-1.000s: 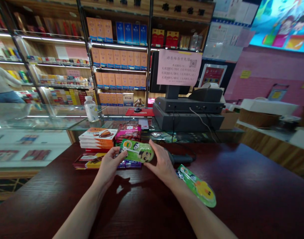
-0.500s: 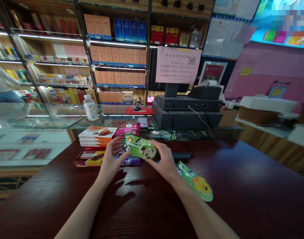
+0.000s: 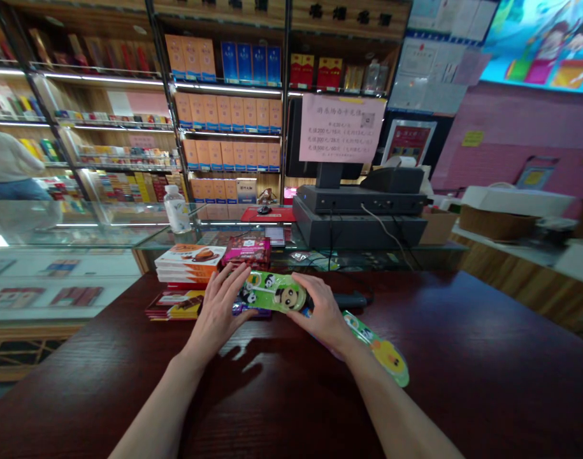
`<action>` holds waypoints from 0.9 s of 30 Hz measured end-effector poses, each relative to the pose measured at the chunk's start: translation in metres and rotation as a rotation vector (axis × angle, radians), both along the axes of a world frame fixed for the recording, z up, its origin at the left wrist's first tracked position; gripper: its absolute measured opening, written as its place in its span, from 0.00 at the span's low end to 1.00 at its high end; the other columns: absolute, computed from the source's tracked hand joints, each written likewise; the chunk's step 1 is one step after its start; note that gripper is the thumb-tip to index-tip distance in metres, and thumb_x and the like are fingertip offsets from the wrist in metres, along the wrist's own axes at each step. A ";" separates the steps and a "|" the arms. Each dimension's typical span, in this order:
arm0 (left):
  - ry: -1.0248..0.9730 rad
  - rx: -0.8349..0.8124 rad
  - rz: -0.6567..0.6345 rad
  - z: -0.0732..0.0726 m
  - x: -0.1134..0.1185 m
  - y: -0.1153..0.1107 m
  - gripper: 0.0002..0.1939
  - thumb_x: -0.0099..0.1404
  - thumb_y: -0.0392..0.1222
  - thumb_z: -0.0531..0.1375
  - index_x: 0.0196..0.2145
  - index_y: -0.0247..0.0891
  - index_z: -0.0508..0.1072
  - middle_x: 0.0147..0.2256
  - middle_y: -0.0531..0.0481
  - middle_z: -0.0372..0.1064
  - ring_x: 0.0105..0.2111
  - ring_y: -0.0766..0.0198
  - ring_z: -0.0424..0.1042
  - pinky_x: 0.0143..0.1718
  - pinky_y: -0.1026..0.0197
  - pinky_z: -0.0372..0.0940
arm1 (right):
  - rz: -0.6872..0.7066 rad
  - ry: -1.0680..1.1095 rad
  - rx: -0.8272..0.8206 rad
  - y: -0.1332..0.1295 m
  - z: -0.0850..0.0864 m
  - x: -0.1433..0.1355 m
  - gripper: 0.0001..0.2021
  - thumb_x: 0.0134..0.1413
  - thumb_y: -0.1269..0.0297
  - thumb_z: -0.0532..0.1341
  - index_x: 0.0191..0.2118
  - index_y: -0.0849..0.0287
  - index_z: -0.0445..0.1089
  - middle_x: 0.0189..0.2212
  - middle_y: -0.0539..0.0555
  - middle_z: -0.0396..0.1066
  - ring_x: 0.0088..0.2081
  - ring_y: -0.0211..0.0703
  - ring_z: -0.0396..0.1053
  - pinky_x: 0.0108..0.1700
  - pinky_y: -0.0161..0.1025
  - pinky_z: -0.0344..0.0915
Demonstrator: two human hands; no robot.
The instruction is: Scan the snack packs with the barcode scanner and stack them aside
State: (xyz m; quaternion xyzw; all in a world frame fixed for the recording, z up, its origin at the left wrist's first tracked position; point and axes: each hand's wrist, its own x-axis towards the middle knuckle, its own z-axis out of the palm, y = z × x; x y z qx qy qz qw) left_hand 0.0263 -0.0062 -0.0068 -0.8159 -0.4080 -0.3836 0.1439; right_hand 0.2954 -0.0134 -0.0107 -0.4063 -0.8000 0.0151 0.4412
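A green panda candy pack (image 3: pixel 272 291) in clear plastic is held between my two hands, above the dark table. My right hand (image 3: pixel 322 312) pinches its right end, thumb below and fingers above. At the left end is my left hand (image 3: pixel 219 303), fingertips on the top edge and thumb at the lower edge. A second green pack with a yellow duck (image 3: pixel 387 357) lies on the table, partly covered by my right forearm. Beyond my left hand sit stacked white-and-orange boxes (image 3: pixel 190 258), flat chocolate packs (image 3: pixel 176 304) and a magenta pouch (image 3: pixel 246 250).
A dark handheld device (image 3: pixel 351 299) lies behind my right hand. Past the table, a glass counter carries a bottle (image 3: pixel 176 210) and a till with a monitor (image 3: pixel 358 220). Boxed goods fill the back shelves (image 3: pixel 229 111). Another person (image 3: pixel 14 166) stands far left.
The panda pack has shifted slightly right and down and lies more level. My left thumb has slid from its face to below its edge, and the left fingers have straightened.
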 end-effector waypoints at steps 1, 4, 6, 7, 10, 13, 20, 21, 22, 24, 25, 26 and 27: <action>0.001 -0.019 -0.007 0.000 0.000 0.000 0.43 0.65 0.48 0.64 0.70 0.49 0.46 0.67 0.41 0.57 0.69 0.47 0.50 0.68 0.38 0.47 | 0.014 -0.006 -0.010 0.000 0.000 0.000 0.33 0.51 0.64 0.69 0.63 0.53 0.61 0.60 0.61 0.68 0.60 0.56 0.64 0.59 0.54 0.62; 0.006 -0.069 -0.033 -0.003 -0.002 0.001 0.43 0.64 0.48 0.64 0.70 0.48 0.48 0.66 0.41 0.59 0.68 0.48 0.52 0.67 0.39 0.49 | 0.047 -0.014 -0.023 -0.001 0.000 0.002 0.34 0.51 0.64 0.69 0.63 0.53 0.61 0.60 0.60 0.68 0.61 0.56 0.64 0.60 0.54 0.61; 0.008 -0.085 -0.041 -0.005 -0.003 0.001 0.41 0.65 0.48 0.64 0.69 0.48 0.49 0.65 0.41 0.60 0.67 0.49 0.55 0.68 0.39 0.49 | 0.054 -0.016 -0.029 -0.001 0.001 0.003 0.34 0.51 0.65 0.68 0.63 0.54 0.61 0.60 0.60 0.67 0.61 0.55 0.64 0.61 0.54 0.61; 0.005 -0.086 -0.046 -0.005 -0.004 0.001 0.41 0.64 0.48 0.64 0.69 0.48 0.50 0.65 0.41 0.60 0.67 0.49 0.56 0.68 0.39 0.49 | 0.057 -0.015 -0.033 0.000 0.001 0.003 0.34 0.51 0.65 0.69 0.63 0.54 0.61 0.61 0.60 0.67 0.61 0.55 0.64 0.61 0.54 0.61; -0.013 -0.105 -0.075 -0.006 -0.003 0.000 0.39 0.64 0.49 0.64 0.68 0.48 0.52 0.65 0.41 0.61 0.66 0.49 0.57 0.68 0.39 0.48 | 0.070 -0.003 -0.043 0.000 0.000 0.005 0.34 0.50 0.65 0.69 0.64 0.54 0.61 0.61 0.60 0.67 0.61 0.55 0.64 0.61 0.54 0.60; -0.067 -0.173 -0.129 -0.004 0.000 -0.002 0.36 0.65 0.50 0.63 0.67 0.49 0.55 0.64 0.42 0.62 0.65 0.50 0.61 0.67 0.42 0.52 | 0.081 0.022 -0.068 0.001 0.000 0.006 0.35 0.51 0.64 0.68 0.65 0.53 0.60 0.61 0.60 0.67 0.61 0.55 0.64 0.62 0.54 0.60; -0.230 -0.285 -0.136 -0.003 0.002 -0.006 0.29 0.66 0.52 0.61 0.62 0.46 0.62 0.61 0.43 0.65 0.61 0.52 0.66 0.64 0.48 0.59 | 0.117 0.169 -0.192 -0.005 0.003 0.003 0.30 0.58 0.57 0.65 0.65 0.50 0.61 0.56 0.57 0.71 0.54 0.53 0.70 0.57 0.50 0.66; -0.256 -0.296 -0.120 -0.002 0.002 -0.006 0.28 0.66 0.53 0.61 0.61 0.46 0.63 0.60 0.44 0.67 0.60 0.52 0.67 0.63 0.49 0.60 | 0.118 0.182 -0.210 -0.006 0.004 0.003 0.29 0.59 0.56 0.65 0.65 0.49 0.62 0.55 0.56 0.72 0.53 0.53 0.71 0.56 0.50 0.67; -0.283 -0.303 -0.105 -0.002 0.002 -0.006 0.27 0.66 0.53 0.61 0.59 0.46 0.65 0.58 0.44 0.69 0.58 0.52 0.69 0.62 0.50 0.61 | 0.117 0.190 -0.221 -0.007 0.004 0.002 0.28 0.60 0.55 0.64 0.64 0.48 0.63 0.54 0.56 0.72 0.52 0.52 0.72 0.56 0.49 0.67; -0.332 -0.313 -0.082 -0.001 0.003 -0.007 0.24 0.66 0.54 0.60 0.56 0.45 0.68 0.55 0.45 0.72 0.56 0.53 0.71 0.60 0.51 0.62 | 0.117 0.192 -0.232 -0.008 0.003 0.000 0.24 0.62 0.53 0.62 0.62 0.48 0.65 0.51 0.55 0.73 0.50 0.51 0.72 0.55 0.49 0.68; -0.353 -0.312 -0.071 -0.001 0.003 -0.007 0.22 0.66 0.54 0.60 0.55 0.44 0.70 0.54 0.45 0.73 0.55 0.53 0.72 0.59 0.52 0.63 | 0.117 0.192 -0.233 -0.008 0.003 -0.001 0.22 0.64 0.53 0.60 0.62 0.48 0.66 0.50 0.55 0.74 0.49 0.50 0.73 0.54 0.48 0.68; -0.372 -0.308 -0.059 -0.001 0.003 -0.007 0.20 0.67 0.53 0.59 0.53 0.44 0.71 0.52 0.45 0.74 0.53 0.53 0.73 0.59 0.52 0.63 | 0.117 0.189 -0.234 -0.007 0.002 -0.001 0.21 0.65 0.53 0.59 0.61 0.48 0.67 0.50 0.54 0.74 0.49 0.50 0.73 0.53 0.47 0.68; -0.388 -0.304 -0.045 -0.001 0.004 -0.008 0.19 0.67 0.53 0.58 0.52 0.43 0.72 0.51 0.45 0.75 0.52 0.53 0.73 0.58 0.52 0.64 | 0.118 0.184 -0.238 -0.007 0.002 -0.002 0.20 0.66 0.53 0.57 0.61 0.49 0.67 0.49 0.54 0.75 0.49 0.49 0.73 0.53 0.47 0.68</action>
